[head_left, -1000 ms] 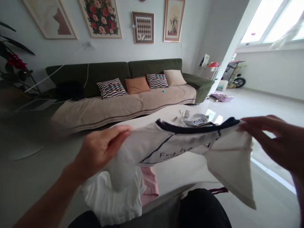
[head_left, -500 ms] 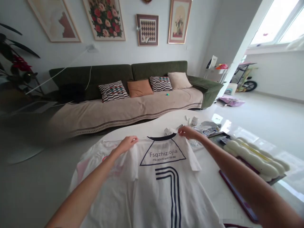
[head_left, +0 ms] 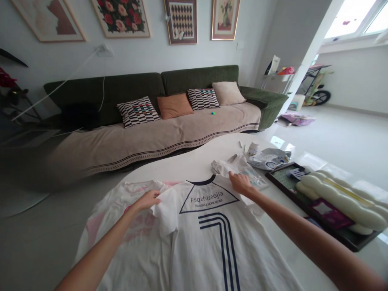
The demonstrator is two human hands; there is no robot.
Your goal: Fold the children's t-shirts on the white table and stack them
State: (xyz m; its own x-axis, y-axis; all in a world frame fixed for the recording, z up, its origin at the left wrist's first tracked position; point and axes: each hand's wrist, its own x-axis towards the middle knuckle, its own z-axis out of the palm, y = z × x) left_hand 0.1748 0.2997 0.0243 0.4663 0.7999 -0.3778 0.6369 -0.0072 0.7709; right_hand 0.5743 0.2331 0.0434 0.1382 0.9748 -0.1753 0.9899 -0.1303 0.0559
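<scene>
A white T-shirt (head_left: 209, 238) with a dark collar, lettering and a big striped numeral lies spread flat on the white table (head_left: 188, 163), collar away from me. My left hand (head_left: 147, 199) pinches the edge of its left sleeve. My right hand (head_left: 239, 182) is closed on the right shoulder, close to the collar. Under the shirt on the left lies another white garment with pink print (head_left: 121, 226).
A dark tray (head_left: 339, 234) holding a cream padded item and a magenta card sits at the table's right. Crumpled plastic wrappers and papers (head_left: 266, 158) lie beyond the collar. A green sofa (head_left: 182, 85) with cushions stands behind the table.
A second ago the shirt was held up in the air between both hands. It now lies flat on the table, and my left hand has slid outward to the sleeve.
</scene>
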